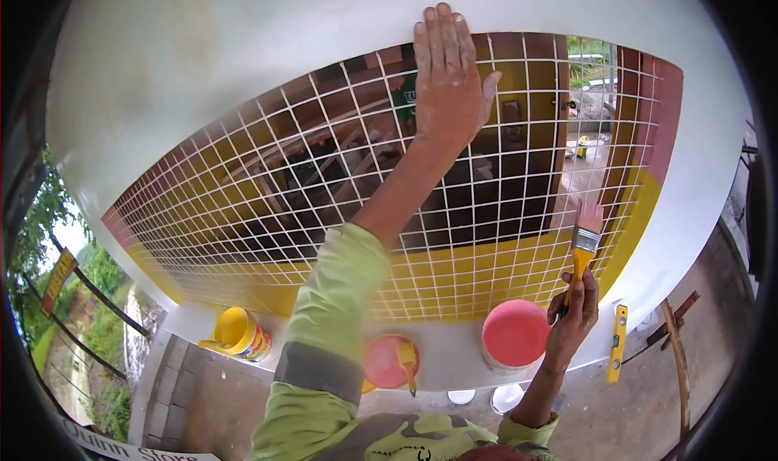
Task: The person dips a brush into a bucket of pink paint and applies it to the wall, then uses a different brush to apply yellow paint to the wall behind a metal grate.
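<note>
Paintbrush [583, 246] sits tight in my right hand [574, 315]; my left hand [447, 80] lies flat and open on the white grid [243, 218]. I think slow, light strokes keep paint neat.

White wall [203, 47] frames a gridded window [267, 193] above grey concrete floor [640, 412], in daylight.

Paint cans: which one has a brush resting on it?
The middle pink can, yellow-handled brush on top; the yellow can and right pink can carry none.

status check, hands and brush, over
Left hand flat on white grille. Right hand grips paintbrush, bristles pink. Pink paint can beside it on sill.
</note>
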Motion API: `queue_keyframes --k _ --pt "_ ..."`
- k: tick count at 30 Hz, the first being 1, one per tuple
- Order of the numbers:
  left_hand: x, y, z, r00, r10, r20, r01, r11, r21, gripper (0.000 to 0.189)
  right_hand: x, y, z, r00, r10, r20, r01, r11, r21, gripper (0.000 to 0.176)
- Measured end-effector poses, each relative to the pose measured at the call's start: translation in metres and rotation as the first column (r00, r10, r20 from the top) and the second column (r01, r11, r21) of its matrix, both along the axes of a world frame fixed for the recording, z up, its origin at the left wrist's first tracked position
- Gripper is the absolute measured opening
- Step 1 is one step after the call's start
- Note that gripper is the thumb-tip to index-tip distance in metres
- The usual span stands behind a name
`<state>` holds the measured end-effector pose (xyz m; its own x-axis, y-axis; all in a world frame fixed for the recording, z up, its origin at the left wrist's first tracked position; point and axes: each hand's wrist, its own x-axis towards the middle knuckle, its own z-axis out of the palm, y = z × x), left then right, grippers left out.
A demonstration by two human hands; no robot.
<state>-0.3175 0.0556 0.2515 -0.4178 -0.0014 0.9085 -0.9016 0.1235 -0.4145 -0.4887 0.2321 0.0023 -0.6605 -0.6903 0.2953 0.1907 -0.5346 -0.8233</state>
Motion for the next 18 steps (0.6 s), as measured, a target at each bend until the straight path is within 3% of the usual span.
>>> queue_keyframes --k 2,4,6,9,11,13,15,17,18 --pt "-0.028 -0.002 0.002 0.999 -0.047 -0.013 0.047 0.999 0.020 0.080 -0.005 0.009 0.000 0.999 -0.046 0.002 0.046 0.999 -0.007 0.034" --pt "-0.073 0.001 0.006 0.984 -0.103 0.144 0.096 0.994 0.057 0.072 -0.010 0.017 -0.005 0.995 -0.094 0.015 0.095 0.994 -0.045 0.034" --pt "-0.140 -0.003 -0.012 0.796 -0.403 0.453 0.359 0.915 0.183 0.061 -0.018 0.023 -0.008 0.967 -0.251 0.048 0.255 0.961 -0.106 0.033" --pt "-0.196 0.053 -0.028 0.669 -0.583 0.462 0.644 0.764 0.031 0.044 -0.049 0.035 -0.021 0.873 -0.488 0.028 0.488 0.869 -0.076 0.036" --pt "-0.188 0.088 -0.026 0.630 -0.649 0.426 0.736 0.674 -0.063 0.032 -0.071 0.046 -0.036 0.850 -0.525 0.050 0.527 0.848 -0.057 0.037" --pt "-0.146 0.092 -0.027 0.502 -0.802 0.324 0.802 0.572 0.171 0.012 -0.084 0.054 -0.045 0.837 -0.543 0.073 0.547 0.836 -0.047 0.038" --pt "-0.087 0.080 -0.026 0.464 -0.866 0.187 0.850 0.495 0.179 0.007 -0.090 0.059 -0.049 0.828 -0.552 0.099 0.559 0.828 -0.051 0.039" --pt "-0.020 0.070 -0.008 0.605 -0.792 0.082 0.773 0.609 0.178 0.005 -0.098 0.060 -0.053 0.826 -0.563 0.028 0.564 0.823 -0.066 0.038" --pt "0.011 0.078 0.009 0.742 -0.670 0.018 0.651 0.728 0.215 0.018 -0.100 0.059 -0.055 0.827 -0.562 -0.011 0.560 0.826 -0.070 0.038"
